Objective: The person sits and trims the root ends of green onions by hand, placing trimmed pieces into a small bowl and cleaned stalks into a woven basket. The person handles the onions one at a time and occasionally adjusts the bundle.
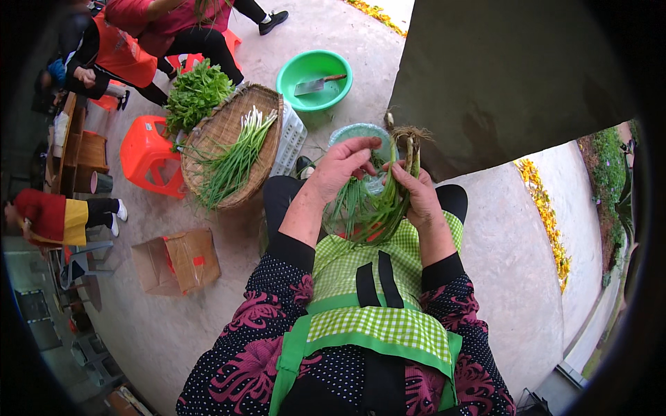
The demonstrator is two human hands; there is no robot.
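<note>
My right hand [419, 195] is closed around a bunch of green onions [395, 200]. Their brown roots [412, 134] point away from me, and the green leaves trail down over my lap. Just left of the bunch is my left hand [341, 169], its fingers loosely bent and apart, with nothing seen in it. Beyond both hands stands a tub lined with clear plastic [359, 131], partly hidden by them. More green leaves [347, 203] show below my left hand. Cleaned green onions with white ends [242, 153] lie on a woven bamboo tray [216, 127] to the left.
A cleaver [315, 86] lies in a green basin [285, 78]. The bamboo tray rests by a white plastic crate [291, 138], with leafy greens [200, 91] beside it. Left are an orange stool [145, 151] and a cardboard box [195, 260]. A large dark panel [510, 78] fills the upper right; people are upper left.
</note>
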